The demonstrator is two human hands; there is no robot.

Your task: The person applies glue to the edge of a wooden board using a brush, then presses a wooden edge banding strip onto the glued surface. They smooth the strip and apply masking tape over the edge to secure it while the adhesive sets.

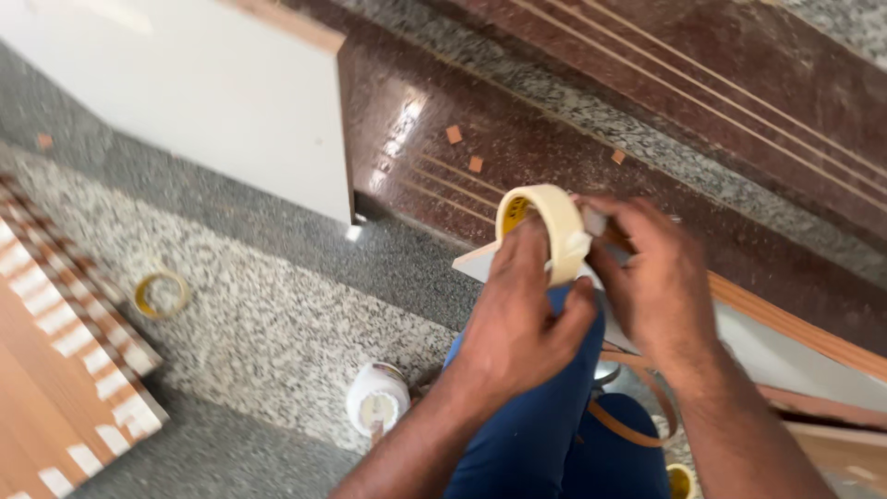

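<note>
While both hands meet above the blue-trousered knee (pixel 545 416) | left hand (pixel 519 319) grip closed around cream round masking-tape roll (pixel 547 225) | right hand (pixel 658 277) fingers pinched at roll's edge | step: freeing tape end, judged | next: steady pull.

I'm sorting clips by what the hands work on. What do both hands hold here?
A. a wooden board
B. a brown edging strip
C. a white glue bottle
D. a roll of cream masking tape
D: the left hand and right hand both grip the roll of cream masking tape, while the white glue bottle lies untouched on the granite floor.
</note>
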